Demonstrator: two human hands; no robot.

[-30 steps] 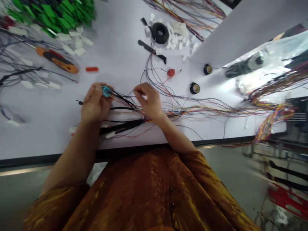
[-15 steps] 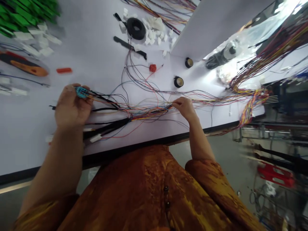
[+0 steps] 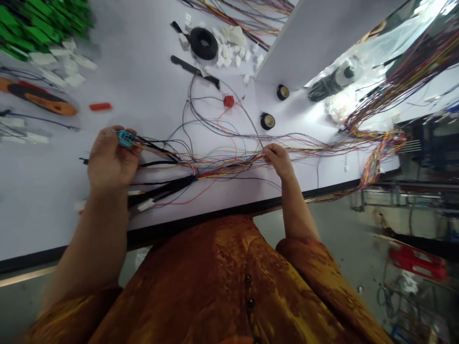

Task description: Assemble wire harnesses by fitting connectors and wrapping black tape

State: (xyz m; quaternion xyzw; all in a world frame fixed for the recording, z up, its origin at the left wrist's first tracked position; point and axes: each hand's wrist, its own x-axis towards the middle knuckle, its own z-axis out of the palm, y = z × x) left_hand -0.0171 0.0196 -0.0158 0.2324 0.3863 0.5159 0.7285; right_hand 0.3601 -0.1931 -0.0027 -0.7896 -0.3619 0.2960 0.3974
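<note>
My left hand [image 3: 113,160] is closed around a blue multi-pin connector [image 3: 126,138], its wired side turned to the right. Wires run from it into a long wire harness [image 3: 229,166] that lies across the table. At the harness's right part, my right hand [image 3: 278,160] pinches a thin grey-brown wire [image 3: 251,122], which arcs up and left towards a black strip. Black-sleeved branches [image 3: 165,187] and a white connector [image 3: 146,205] lie below my left hand. A small red connector [image 3: 228,101] rests above the harness.
Black tape roll [image 3: 203,43] and white connectors [image 3: 229,52] lie at the back. Two small tape rolls [image 3: 267,121] stand by a white panel [image 3: 308,38]. Orange-black cutter [image 3: 46,99], red piece [image 3: 100,106] and green parts [image 3: 46,28] are at left. The table's dark edge [image 3: 215,217] is nearest me.
My right hand has shifted slightly right and now has the grey-brown wire drawn out in an arc above the harness. The left hand still holds the blue connector; the whole view has shifted slightly.
</note>
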